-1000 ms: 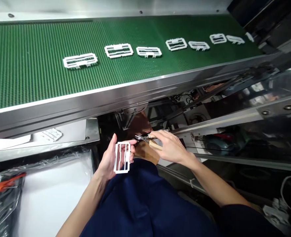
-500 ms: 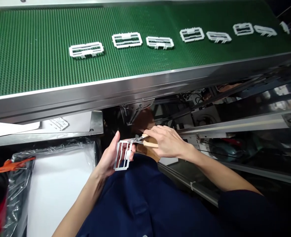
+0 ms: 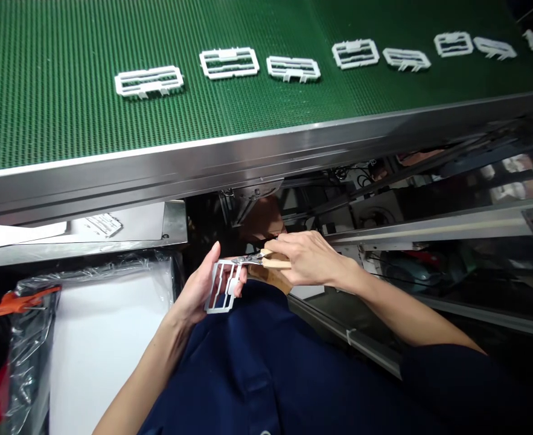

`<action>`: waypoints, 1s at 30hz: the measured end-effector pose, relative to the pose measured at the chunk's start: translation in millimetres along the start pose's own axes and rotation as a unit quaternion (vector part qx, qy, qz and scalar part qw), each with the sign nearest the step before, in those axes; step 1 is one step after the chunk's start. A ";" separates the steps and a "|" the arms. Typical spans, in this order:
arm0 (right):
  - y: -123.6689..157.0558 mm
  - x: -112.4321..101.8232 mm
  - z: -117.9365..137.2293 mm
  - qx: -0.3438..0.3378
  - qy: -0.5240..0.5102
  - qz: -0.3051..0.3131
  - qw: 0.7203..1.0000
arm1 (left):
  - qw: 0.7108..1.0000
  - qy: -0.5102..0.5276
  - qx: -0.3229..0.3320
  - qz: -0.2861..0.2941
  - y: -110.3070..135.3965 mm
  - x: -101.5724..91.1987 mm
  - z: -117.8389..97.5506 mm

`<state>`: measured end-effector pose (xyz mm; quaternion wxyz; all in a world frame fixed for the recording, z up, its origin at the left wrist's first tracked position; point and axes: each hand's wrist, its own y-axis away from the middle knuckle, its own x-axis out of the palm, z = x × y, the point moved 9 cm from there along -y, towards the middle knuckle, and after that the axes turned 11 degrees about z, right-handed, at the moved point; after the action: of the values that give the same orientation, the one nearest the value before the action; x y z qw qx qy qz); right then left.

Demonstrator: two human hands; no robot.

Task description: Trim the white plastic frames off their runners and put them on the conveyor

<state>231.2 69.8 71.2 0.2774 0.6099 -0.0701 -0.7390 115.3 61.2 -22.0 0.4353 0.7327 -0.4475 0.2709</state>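
Note:
My left hand (image 3: 198, 287) is closed around a white plastic frame (image 3: 221, 309) with long slots, held upright in front of my body. In my right hand (image 3: 309, 258) is a pair of nippers (image 3: 276, 263) with pale yellow handles. Their metal jaws meet the upper right corner of the frame; whether they bite on it I cannot tell. Similar white frames (image 3: 230, 63) lie in a row on the green conveyor belt (image 3: 166, 130) beyond my hands.
The conveyor's metal side rail (image 3: 203, 151) runs across in front of me. At left a plastic-lined box (image 3: 107, 356) holds a white sheet, with an orange clamp (image 3: 24, 301) on its edge. A ledge (image 3: 173, 226) with papers sits above it. Metal bars (image 3: 429, 235) and machinery fill the right.
My view has shifted slightly, so the belt and its frames sit a little higher. Both hands keep their hold, and the nippers stay at the same corner of the frame.

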 end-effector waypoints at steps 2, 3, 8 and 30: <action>-0.2 0.5 -1.4 0.003 -0.010 0.006 1.000 | 1.000 0.019 0.002 0.008 -0.6 0.9 1.6; -0.6 1.4 -2.3 0.004 -0.023 0.010 1.000 | 0.999 0.034 0.008 0.012 -0.8 1.5 1.6; -3.8 8.9 -11.6 0.044 -0.127 0.008 0.991 | 0.992 0.121 0.042 0.014 -0.2 2.1 -3.2; -42.0 -3.2 33.0 -0.110 -0.253 0.027 0.961 | 0.996 0.089 -0.005 0.014 -7.3 12.9 13.4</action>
<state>186.8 98.8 63.6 0.3355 0.3670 -0.0729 -0.8646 127.7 45.6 -21.1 0.4733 0.6970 -0.4185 0.3393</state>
